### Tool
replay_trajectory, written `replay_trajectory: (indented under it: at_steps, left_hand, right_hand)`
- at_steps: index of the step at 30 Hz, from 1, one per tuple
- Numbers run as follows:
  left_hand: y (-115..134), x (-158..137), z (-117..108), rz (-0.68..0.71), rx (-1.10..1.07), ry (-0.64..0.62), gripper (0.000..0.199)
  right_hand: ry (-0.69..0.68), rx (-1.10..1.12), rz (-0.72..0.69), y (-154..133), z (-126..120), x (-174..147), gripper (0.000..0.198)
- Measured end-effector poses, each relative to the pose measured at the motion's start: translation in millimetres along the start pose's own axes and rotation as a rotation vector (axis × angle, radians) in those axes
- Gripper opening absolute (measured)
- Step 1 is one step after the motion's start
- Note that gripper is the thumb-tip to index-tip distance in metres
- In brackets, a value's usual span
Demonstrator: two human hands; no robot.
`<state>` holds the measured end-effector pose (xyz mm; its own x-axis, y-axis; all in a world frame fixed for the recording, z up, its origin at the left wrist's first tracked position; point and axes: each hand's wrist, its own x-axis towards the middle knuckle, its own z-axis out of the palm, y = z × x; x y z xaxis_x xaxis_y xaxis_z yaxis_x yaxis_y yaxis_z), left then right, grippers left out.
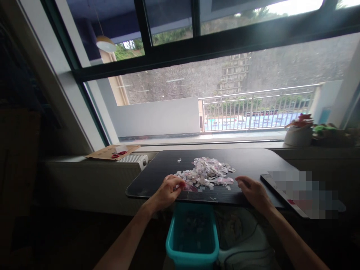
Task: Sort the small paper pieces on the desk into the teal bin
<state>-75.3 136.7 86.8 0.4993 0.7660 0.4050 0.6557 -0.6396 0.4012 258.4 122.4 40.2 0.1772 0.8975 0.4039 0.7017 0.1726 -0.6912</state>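
Note:
A loose heap of small pale paper scraps (208, 168), some tinged pink, lies on the dark tabletop (157, 172). At the heap's near left side, my left hand (170, 187) is closed in a pinch on a thin, see-through reddish piece (190, 187), whose exact kind I cannot make out. My right hand (253, 190) hovers by the table's front edge, right of the heap. Its fingers are curled together, and anything between them is too small to name. Below the edge stands a turquoise bin (194, 257) with scraps dimly visible inside.
A flat dark-edged object (281, 198), partly pixelated, lies at the table's right. Red-handled scissors (119, 153) rest on brown paper (98, 153) by the window. A potted plant (299, 133) stands on the right sill. Cables run beside the bin.

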Motion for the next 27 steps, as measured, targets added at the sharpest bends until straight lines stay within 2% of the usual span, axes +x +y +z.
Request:
replay_trajectory:
  at_steps: [3,7,13,16,19,23,27]
  left_hand:
    - [0,17,10,-0.012,0.035,0.045,0.016]
    - [1,28,22,-0.005,0.035,0.028,0.015]
    - [-4,2,5,-0.01,-0.019,-0.055,0.016]
    - [-8,-4,-1,-0.022,-0.046,-0.027,0.015]
    - [-8,2,1,-0.019,-0.025,0.022,0.014]
    - [-1,7,6,0.013,0.016,-0.015,0.017]
    - [2,-3,3,0.033,0.031,-0.04,0.016]
  right_hand:
    - [-0.003,0.003,0.0,0,0,0,0.037]
    - [0.013,0.019,-0.018,-2,-2,0,0.034]
    - [0.019,-0.002,-0.009,-6,-3,-2,0.036]
    - [0.022,-0.003,-0.015,-5,-3,-2,0.035]
    - [0.014,0.012,-0.019,-3,-2,-1,0.035]
    - [0.0,0.025,-0.007,-3,-3,-1,0.035]
    - [0.005,0.019,-0.008,-3,-2,-1,0.035]
